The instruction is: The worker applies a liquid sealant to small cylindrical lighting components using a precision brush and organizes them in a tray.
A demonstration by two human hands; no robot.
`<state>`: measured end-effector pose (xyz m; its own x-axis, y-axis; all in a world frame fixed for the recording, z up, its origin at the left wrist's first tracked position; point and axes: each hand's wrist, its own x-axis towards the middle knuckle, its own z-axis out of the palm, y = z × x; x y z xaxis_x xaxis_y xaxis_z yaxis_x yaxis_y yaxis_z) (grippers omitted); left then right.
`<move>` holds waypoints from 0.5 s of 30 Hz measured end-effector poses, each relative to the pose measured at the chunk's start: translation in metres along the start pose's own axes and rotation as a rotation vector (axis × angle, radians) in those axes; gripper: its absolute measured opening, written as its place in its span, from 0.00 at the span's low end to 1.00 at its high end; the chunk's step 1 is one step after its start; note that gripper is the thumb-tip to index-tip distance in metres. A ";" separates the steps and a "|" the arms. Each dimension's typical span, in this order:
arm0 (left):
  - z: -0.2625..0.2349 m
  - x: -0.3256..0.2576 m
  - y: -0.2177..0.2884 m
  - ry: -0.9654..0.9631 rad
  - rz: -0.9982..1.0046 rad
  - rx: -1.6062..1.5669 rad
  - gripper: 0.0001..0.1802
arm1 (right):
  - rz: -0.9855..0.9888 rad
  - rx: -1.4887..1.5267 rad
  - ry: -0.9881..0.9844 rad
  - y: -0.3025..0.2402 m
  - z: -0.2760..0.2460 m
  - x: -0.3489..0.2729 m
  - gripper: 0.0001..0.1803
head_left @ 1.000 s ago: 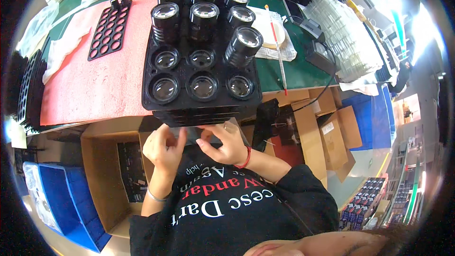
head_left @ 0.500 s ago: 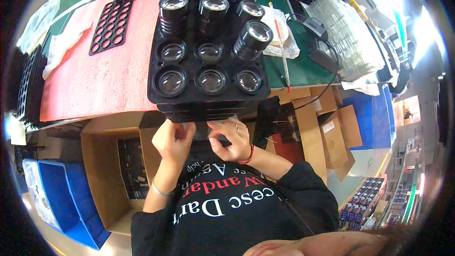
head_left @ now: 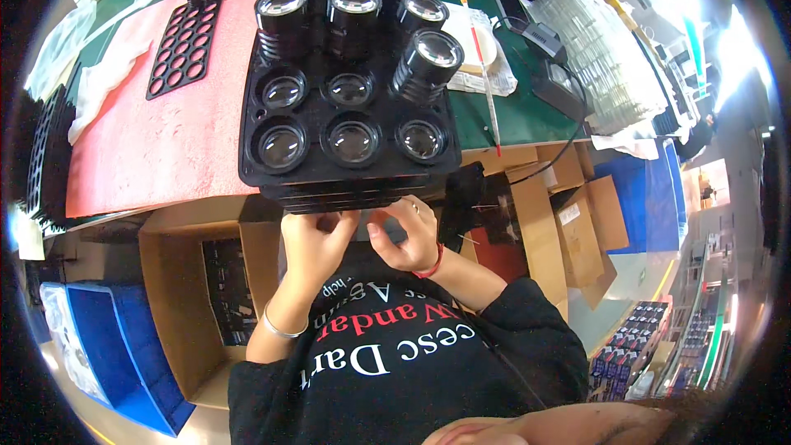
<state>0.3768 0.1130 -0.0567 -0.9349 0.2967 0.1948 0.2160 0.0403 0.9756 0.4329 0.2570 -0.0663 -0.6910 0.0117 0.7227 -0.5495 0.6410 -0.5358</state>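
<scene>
A stack of black trays (head_left: 350,177) stands at the table's near edge, its top tray holding several black lens barrels (head_left: 354,10) with clear glass tops. The nearest two rows hold mostly low, round lenses (head_left: 353,140); one taller lens barrel (head_left: 428,62) leans at the right. Just below the stack's front edge, my left hand (head_left: 317,247) is closed, thumb against curled fingers. Beside it, a small gap away, my right hand (head_left: 408,235) has its thumb and fingers bent together. The stack's edge partly hides the fingertips, and whatever they pinch is too small to make out.
On the pink mat (head_left: 206,128) lies a black tray with round holes (head_left: 183,45). A red and white stick (head_left: 486,82) rests right of the stack, near a black device with a cable (head_left: 556,86). Cardboard boxes (head_left: 177,297) and a blue bin (head_left: 124,354) stand below.
Both hands have shifted slightly; the left has moved right, closer to the right hand. The tray stack and table appear a little further left in the view.
</scene>
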 end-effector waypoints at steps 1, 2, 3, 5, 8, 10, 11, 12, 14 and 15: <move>0.000 0.001 0.002 -0.053 -0.074 -0.183 0.03 | 0.003 -0.003 0.001 0.002 0.000 -0.002 0.19; 0.001 0.000 0.004 -0.051 -0.074 -0.182 0.03 | 0.003 -0.005 0.013 0.002 0.001 -0.003 0.21; 0.003 -0.001 0.007 -0.027 -0.126 -0.338 0.05 | 0.004 -0.006 0.025 0.003 0.002 -0.004 0.22; 0.004 -0.002 0.006 -0.004 -0.177 -0.495 0.09 | 0.011 -0.007 0.020 0.000 0.001 -0.003 0.23; 0.005 -0.004 -0.002 0.001 -0.252 -0.495 0.13 | 0.049 0.034 0.032 -0.002 0.004 -0.005 0.24; 0.005 -0.005 -0.003 -0.022 -0.269 -0.483 0.11 | 0.080 0.079 0.048 -0.002 0.006 -0.006 0.24; 0.006 -0.004 -0.003 -0.023 -0.270 -0.484 0.11 | 0.075 0.073 0.058 -0.001 0.006 -0.006 0.24; 0.008 -0.004 -0.004 -0.026 -0.264 -0.486 0.09 | 0.069 0.066 0.068 -0.001 0.007 -0.007 0.24; 0.007 -0.004 -0.007 -0.028 -0.257 -0.488 0.07 | 0.081 0.076 0.048 -0.001 0.006 -0.007 0.23; 0.003 -0.005 -0.010 -0.094 -0.258 -0.514 0.06 | 0.093 0.087 0.029 0.000 0.006 -0.007 0.23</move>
<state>0.3798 0.1143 -0.0679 -0.9052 0.4229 -0.0428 -0.2017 -0.3387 0.9190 0.4351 0.2524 -0.0733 -0.7277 0.0910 0.6799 -0.5231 0.5676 -0.6358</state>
